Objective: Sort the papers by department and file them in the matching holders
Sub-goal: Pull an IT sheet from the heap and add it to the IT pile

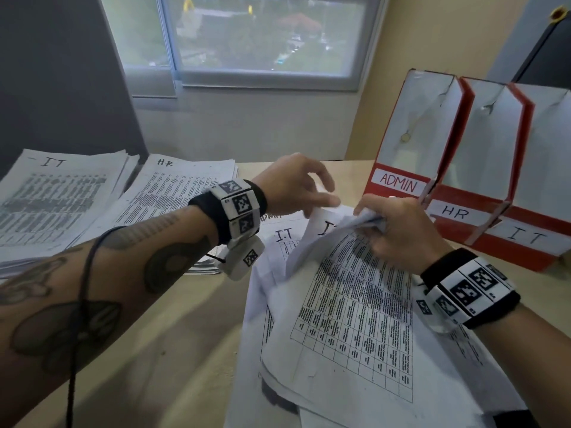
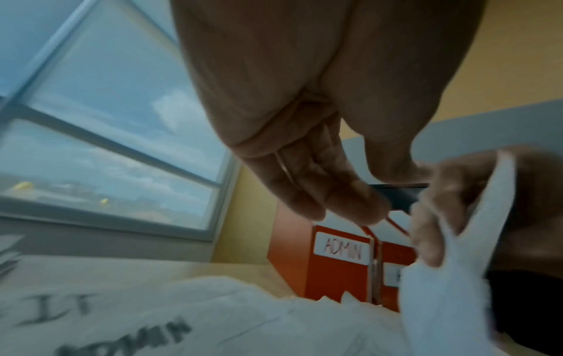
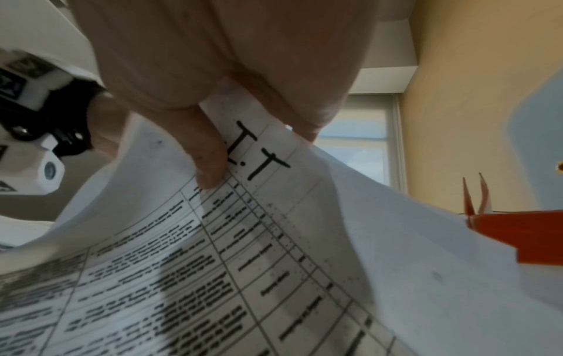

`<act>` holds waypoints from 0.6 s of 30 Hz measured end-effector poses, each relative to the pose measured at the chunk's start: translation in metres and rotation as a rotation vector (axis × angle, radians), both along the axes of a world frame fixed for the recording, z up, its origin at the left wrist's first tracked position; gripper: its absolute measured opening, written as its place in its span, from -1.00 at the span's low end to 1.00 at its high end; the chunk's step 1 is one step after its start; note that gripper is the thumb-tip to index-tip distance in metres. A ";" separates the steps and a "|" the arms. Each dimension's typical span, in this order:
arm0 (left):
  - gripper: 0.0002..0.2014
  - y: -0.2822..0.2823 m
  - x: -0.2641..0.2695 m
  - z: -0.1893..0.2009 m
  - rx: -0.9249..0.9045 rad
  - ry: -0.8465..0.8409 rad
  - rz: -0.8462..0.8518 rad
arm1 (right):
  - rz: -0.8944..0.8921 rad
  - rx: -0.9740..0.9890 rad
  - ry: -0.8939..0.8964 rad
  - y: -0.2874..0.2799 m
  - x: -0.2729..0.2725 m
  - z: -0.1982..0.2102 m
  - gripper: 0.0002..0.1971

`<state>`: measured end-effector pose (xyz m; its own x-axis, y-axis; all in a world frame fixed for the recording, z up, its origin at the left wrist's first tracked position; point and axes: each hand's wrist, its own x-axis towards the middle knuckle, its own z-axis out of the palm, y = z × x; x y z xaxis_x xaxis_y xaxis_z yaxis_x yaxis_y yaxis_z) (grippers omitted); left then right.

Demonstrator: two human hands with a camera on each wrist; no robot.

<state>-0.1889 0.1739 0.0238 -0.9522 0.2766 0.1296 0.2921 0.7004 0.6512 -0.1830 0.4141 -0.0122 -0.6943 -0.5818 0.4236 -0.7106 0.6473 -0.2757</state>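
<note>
A loose pile of printed sheets (image 1: 349,307) lies on the desk in front of me. My right hand (image 1: 375,222) grips the top edge of its upper sheets, which curl upward. The top one is a table marked I.T (image 3: 265,154), with my right fingers (image 3: 210,166) pressing on it. My left hand (image 1: 329,189) hovers at the curled corner with fingers spread and relaxed, the thumb just touching the paper. In the left wrist view the left fingers (image 2: 341,200) hold nothing. Below lie sheets marked IT (image 2: 58,310) and ADMIN (image 2: 127,339).
Sorted stacks marked IT (image 1: 55,208) and HR (image 1: 176,193) lie at the left of the desk. Three red and white holders labelled ADMIN (image 1: 398,183), HR (image 1: 454,211) and IT (image 1: 525,237) stand at the right. A window (image 1: 262,38) is behind.
</note>
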 end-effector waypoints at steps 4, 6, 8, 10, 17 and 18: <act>-0.55 -0.026 -0.013 -0.030 -0.454 -0.151 0.149 | -0.001 -0.012 -0.008 0.010 0.005 0.001 -0.57; -0.47 -0.034 -0.015 -0.044 -0.681 -0.243 0.191 | 0.029 0.020 0.020 0.015 0.004 0.001 -0.61; -0.51 -0.034 -0.016 -0.047 -0.664 -0.303 0.219 | 0.052 0.017 0.027 0.020 0.001 0.001 -0.62; -0.65 -0.033 -0.018 -0.049 -0.607 -0.329 0.220 | 0.057 0.002 0.020 0.021 -0.002 -0.001 -0.61; -0.88 -0.030 -0.025 -0.059 -0.566 -0.234 0.223 | 0.083 -0.030 0.013 0.017 -0.001 -0.003 -0.63; -0.86 -0.030 -0.025 -0.058 -0.568 -0.208 0.223 | 0.084 -0.031 0.016 0.017 -0.002 -0.003 -0.63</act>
